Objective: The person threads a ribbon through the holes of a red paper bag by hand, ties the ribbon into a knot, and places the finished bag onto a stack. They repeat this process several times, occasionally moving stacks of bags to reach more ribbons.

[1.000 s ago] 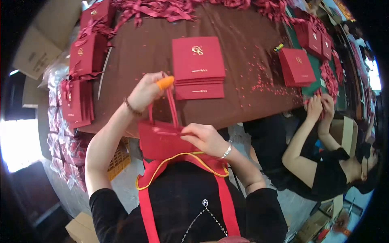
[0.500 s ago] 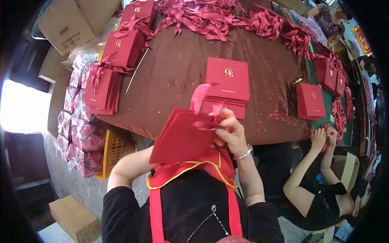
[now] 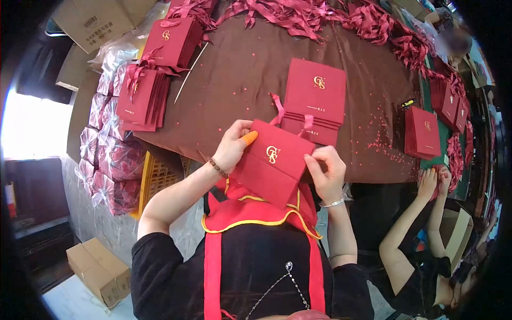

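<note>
A red paper gift bag [image 3: 266,173] with a gold monogram is held in front of my apron, tilted, with pink ribbon handles at its top edge. My left hand [image 3: 232,148] grips its upper left side, an orange finger cot [image 3: 249,137] on the thumb. At the upper right corner, my right hand [image 3: 328,172] pinches the edge between thumb and fingers. Just beyond the held bag lies a stack of matching red bags [image 3: 316,90] on the brown tablecloth [image 3: 240,80]. The ribbon handles partly overlap the stack.
Bag stacks with ribbons [image 3: 140,101] line the table's left edge. A heap of loose ribbons [image 3: 288,21] spreads along the far side. Wrapped bundles [image 3: 120,160] and a yellow crate [image 3: 154,178] stand at left. On the right, a co-worker's hands [image 3: 429,182] are near another bag stack [image 3: 422,133].
The bag has turned so its monogram faces up. My left hand, hidden behind it before, now grips its left side. My right hand has shifted from the ribbon handles to the upper right corner.
</note>
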A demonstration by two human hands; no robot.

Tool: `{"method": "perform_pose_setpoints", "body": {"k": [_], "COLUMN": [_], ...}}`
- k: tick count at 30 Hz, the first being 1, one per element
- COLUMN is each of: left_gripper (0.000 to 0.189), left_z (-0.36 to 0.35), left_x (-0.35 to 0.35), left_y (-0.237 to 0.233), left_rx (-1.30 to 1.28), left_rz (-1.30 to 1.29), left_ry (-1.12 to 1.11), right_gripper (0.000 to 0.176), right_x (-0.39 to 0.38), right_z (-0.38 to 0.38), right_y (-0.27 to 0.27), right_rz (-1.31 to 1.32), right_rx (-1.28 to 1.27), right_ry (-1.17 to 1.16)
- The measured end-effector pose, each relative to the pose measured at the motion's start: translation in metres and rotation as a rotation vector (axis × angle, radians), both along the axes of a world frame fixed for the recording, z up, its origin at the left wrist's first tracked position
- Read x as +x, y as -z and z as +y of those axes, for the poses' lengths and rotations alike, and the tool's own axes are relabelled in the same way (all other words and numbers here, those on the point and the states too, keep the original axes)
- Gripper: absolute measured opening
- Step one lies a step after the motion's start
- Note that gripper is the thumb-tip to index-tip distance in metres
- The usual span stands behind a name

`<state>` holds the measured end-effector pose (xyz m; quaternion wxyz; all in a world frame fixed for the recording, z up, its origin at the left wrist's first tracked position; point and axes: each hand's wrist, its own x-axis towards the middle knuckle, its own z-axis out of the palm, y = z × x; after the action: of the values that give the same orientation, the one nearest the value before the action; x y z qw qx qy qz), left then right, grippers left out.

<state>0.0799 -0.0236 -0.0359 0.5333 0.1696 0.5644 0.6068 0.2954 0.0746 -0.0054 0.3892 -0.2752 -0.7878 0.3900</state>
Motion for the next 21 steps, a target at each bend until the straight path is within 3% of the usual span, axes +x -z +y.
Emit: {"method": "perform_pose_setpoints", "body": {"k": [2,5,7,8,10,11,13,14,16,21], "left_gripper": [0.022,0.022,0.021,0.020,0.021,0.023,0.029,0.040,0.043,0.021], "left_z": [-0.002,-0.006,-0.011,-0.012,-0.016,-0.018,-0.003,0.000,0.026,0.150], "left_x": [-0.002,-0.005,-0.003,-0.001,-0.012,-0.012,-0.027,-0.041,-0.057,-0.104], "left_y": [0.005,0.004,-0.002,-0.012,0.003,-0.002,-0.044,-0.028,-0.045,-0.013], "left_rx": [-0.013,0.028,0.014,-0.076,-0.094,-0.035,-0.298,-0.189,-0.219,0.268], "left_rz": [0.048,-0.001,0.055,0.056,0.307,0.232,0.734,0.883,1.294,1.407], "left_ry": [-0.029,-0.061,-0.021,0.010,0.235,0.282,0.705,0.797,0.880,0.369], "right_gripper": [0.014,0.026,0.029,0.032,0.028,0.027,0.026,0.025,0.025,0.026], "right_x": [-0.009,-0.015,-0.017,-0.015,-0.012,-0.011,-0.009,-0.009,-0.008,-0.015], "right_z": [0.009,0.011,0.010,0.013,0.013,0.013,0.013,0.012,0.009,-0.004], "right_y": [0.002,0.008,0.004,0.008,0.008,0.009,0.009,0.008,0.013,0.017], "right_rz": [-0.048,0.003,-0.074,-0.127,-0.267,-0.283,-0.361,-0.399,-0.366,-0.386], "right_rx": [0.227,-0.204,-0.319,-0.275,-0.155,-0.183,-0.156,-0.165,-0.241,-0.364], "right_ry": [0.041,0.021,0.026,-0.003,-0.025,-0.031,-0.028,-0.025,-0.028,-0.009]}}
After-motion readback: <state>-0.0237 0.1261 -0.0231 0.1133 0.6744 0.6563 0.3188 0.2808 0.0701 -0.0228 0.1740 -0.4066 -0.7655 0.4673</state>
